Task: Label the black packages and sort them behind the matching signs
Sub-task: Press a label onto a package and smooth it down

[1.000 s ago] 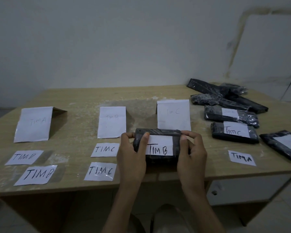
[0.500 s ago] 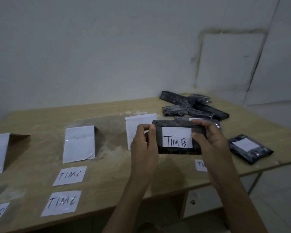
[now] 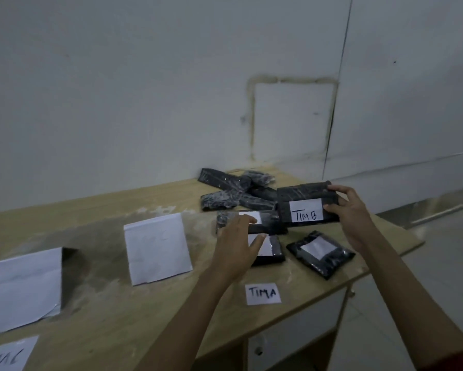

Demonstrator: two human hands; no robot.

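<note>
**TIM B package held above the table's right end**

Nearest, at the lower-left corner, one paper slip [image 3: 8, 354] lies flat on the wooden table [image 3: 112, 317], its writing cut off by the frame. A second slip, marked TIM A [image 3: 263, 294], lies near the front edge further right. Behind them stand two folded white paper signs, the left sign [image 3: 26, 287] and the centre sign [image 3: 158, 247]; their lettering is too faint to read.

The left hand [image 3: 234, 250] reaches out with fingers spread and straight over two labelled black packages, the nearer package [image 3: 275, 253] and the package behind it [image 3: 267, 223]. Whether it touches them cannot be told. Just to the right a third labelled package [image 3: 320, 253] lies flat on its own, its label seemingly blank.

The right hand [image 3: 350, 210] clamps the right end of the TIM B package [image 3: 302, 207], fingers on top and thumb on the label. It holds it clear of the table, well right of both signs. That makes four labelled packages.

Furthest back lies a pile of unlabelled black packages [image 3: 233, 188], perhaps four; they overlap too much for a firm count.
</note>
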